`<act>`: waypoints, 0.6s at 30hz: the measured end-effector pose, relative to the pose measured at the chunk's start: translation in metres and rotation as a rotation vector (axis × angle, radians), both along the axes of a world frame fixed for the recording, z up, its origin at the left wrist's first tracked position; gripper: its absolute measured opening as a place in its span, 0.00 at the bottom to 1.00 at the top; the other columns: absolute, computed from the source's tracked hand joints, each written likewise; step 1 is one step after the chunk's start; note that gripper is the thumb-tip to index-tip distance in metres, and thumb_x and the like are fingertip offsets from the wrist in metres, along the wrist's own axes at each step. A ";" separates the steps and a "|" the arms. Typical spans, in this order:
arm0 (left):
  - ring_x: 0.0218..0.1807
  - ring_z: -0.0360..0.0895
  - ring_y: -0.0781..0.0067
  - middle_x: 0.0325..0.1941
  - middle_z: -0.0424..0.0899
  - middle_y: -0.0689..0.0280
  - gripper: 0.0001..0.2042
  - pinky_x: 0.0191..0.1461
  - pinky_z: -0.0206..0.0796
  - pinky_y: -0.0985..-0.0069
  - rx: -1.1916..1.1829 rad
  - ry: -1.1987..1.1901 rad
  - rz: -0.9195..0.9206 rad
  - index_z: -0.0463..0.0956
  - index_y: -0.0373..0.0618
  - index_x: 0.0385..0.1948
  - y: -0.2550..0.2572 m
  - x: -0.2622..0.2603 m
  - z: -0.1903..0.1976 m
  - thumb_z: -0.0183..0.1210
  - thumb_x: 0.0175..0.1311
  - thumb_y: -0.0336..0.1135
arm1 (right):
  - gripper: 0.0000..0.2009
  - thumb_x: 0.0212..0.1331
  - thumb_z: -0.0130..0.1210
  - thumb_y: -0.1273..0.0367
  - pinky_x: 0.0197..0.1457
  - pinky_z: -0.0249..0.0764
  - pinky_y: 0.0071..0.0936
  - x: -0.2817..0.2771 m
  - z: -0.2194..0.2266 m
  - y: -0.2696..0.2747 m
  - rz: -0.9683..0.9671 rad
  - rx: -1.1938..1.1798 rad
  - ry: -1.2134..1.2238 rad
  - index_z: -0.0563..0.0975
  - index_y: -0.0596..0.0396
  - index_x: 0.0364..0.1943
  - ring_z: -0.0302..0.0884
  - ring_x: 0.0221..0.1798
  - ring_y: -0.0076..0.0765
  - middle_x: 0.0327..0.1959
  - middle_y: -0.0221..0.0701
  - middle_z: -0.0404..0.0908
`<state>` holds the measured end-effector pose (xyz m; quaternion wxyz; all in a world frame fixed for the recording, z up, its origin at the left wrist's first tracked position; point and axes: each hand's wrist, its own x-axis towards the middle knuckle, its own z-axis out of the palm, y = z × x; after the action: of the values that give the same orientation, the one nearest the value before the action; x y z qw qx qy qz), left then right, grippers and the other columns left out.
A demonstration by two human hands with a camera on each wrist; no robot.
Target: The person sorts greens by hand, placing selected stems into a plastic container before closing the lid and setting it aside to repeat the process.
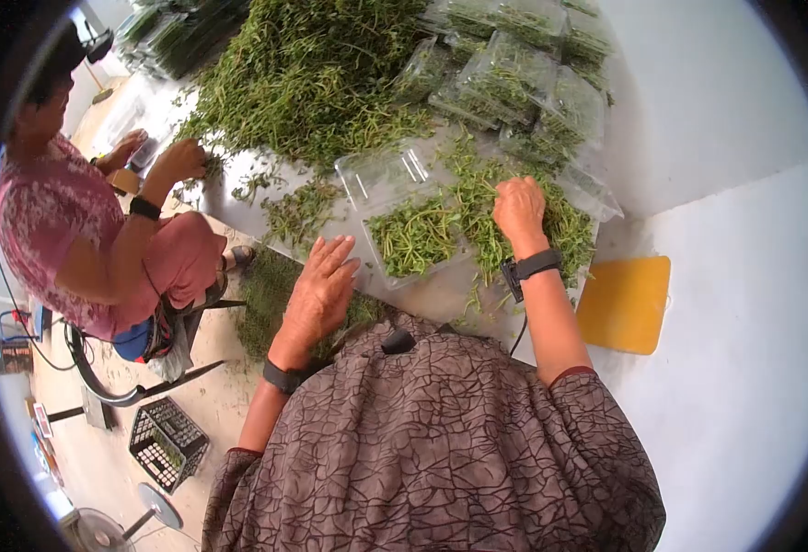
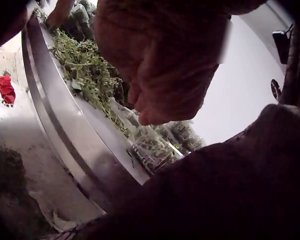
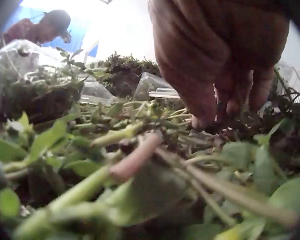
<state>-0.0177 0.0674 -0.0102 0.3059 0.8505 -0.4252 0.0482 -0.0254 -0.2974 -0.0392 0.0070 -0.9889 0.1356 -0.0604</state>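
Observation:
An open clear plastic box point(image 1: 410, 241) full of green stems lies near the table's front edge, its lid point(image 1: 384, 175) folded back. Right of the box, the right hand point(image 1: 520, 213) reaches down into loose greens point(image 1: 565, 230); in the right wrist view the fingertips of this hand point(image 3: 222, 65) dip among the stems, and whether they pinch any is hidden. Left of the box, the left hand point(image 1: 318, 290) hangs in the air with fingers extended, holding nothing visible. The left wrist view shows this hand point(image 2: 160, 65) dark and close, with the table edge point(image 2: 85, 135) beyond.
A large heap of greens point(image 1: 303, 74) covers the table's back. Filled clear boxes point(image 1: 514, 78) are stacked at back right. Another person point(image 1: 82, 221) sits at the left, hands over the table. A yellow board point(image 1: 625, 304) is at the right, a black crate point(image 1: 169, 443) on the floor.

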 end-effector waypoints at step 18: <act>0.61 0.72 0.53 0.56 0.77 0.57 0.11 0.70 0.57 0.51 -0.159 0.032 0.106 0.77 0.39 0.41 0.015 -0.001 0.006 0.58 0.55 0.19 | 0.10 0.57 0.58 0.75 0.30 0.67 0.20 -0.030 0.125 0.042 -0.035 0.794 -0.594 0.81 0.62 0.42 0.72 0.28 0.17 0.26 0.31 0.83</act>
<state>-0.0188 0.0822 -0.0040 0.3763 0.8455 -0.3693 0.0845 -0.0551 -0.2553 0.0859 0.4205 -0.8476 0.1567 -0.2832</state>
